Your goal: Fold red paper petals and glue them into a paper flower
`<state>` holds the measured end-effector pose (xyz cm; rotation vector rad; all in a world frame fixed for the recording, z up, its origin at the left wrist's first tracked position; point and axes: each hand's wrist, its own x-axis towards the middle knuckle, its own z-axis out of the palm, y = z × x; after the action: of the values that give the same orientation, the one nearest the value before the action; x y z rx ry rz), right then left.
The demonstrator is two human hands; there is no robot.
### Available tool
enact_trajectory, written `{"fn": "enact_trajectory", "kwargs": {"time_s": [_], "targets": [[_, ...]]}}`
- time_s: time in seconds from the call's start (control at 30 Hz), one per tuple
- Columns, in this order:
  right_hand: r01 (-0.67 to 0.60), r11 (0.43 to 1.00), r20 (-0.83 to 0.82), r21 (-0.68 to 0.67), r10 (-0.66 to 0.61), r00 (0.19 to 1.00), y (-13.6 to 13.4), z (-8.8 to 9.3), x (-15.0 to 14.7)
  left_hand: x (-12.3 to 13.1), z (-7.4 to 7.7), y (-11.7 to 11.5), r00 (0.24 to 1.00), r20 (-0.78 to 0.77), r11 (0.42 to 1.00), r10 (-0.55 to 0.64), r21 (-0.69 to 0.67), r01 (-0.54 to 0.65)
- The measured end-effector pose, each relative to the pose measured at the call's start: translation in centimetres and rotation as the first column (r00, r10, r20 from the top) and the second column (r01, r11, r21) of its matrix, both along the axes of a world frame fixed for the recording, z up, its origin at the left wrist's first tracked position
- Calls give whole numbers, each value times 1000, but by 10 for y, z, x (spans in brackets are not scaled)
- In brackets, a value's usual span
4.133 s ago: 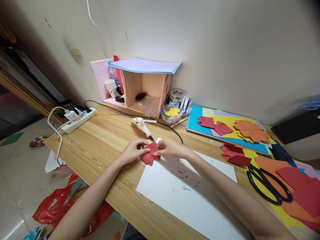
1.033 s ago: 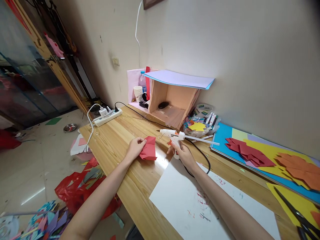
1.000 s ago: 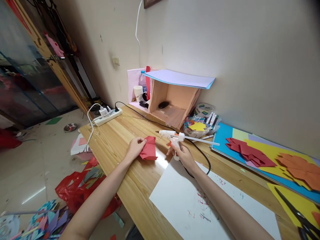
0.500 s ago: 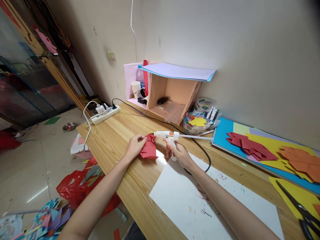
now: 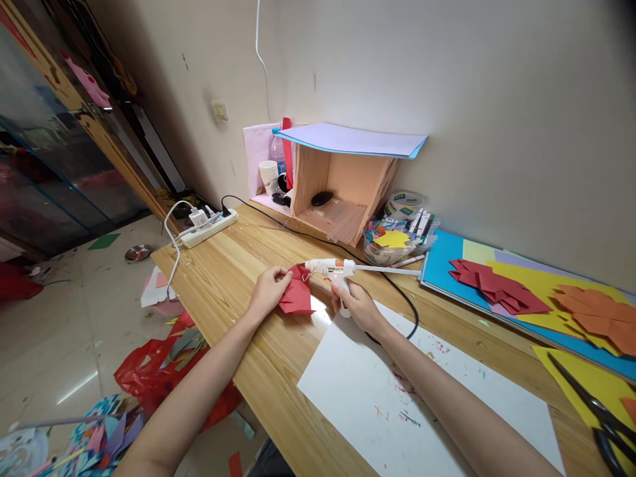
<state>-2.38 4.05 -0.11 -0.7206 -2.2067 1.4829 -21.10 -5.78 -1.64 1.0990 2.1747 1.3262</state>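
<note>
My right hand is wrapped round the handle of a white hot glue gun, fingers at its trigger. A long glue stick juts from the back of the gun. Between the thumb and fingers of my left hand is a folded piece of red paper, held just above the wooden table. The gun's nozzle is at the paper's upper edge; whether it touches cannot be made out. Under my right forearm lies a large white sheet with coloured marks.
A power strip with plugs sits at the table's left edge. Behind stand an open box and a tub of markers and scraps. On the right are folded red and orange paper and black scissors. A black cable crosses the table.
Almost nothing differs. The view has shifted very slightly; both hands, the glue gun and the red paper keep nearly the same positions.
</note>
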Motion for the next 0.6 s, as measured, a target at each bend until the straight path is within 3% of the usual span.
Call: {"fn": "enact_trajectory", "kwargs": {"time_s": [0.6], "targets": [[45, 996, 18, 73, -47, 999, 1, -1, 1, -5, -2, 0, 1000, -5, 1000, 26, 2, -26]]}}
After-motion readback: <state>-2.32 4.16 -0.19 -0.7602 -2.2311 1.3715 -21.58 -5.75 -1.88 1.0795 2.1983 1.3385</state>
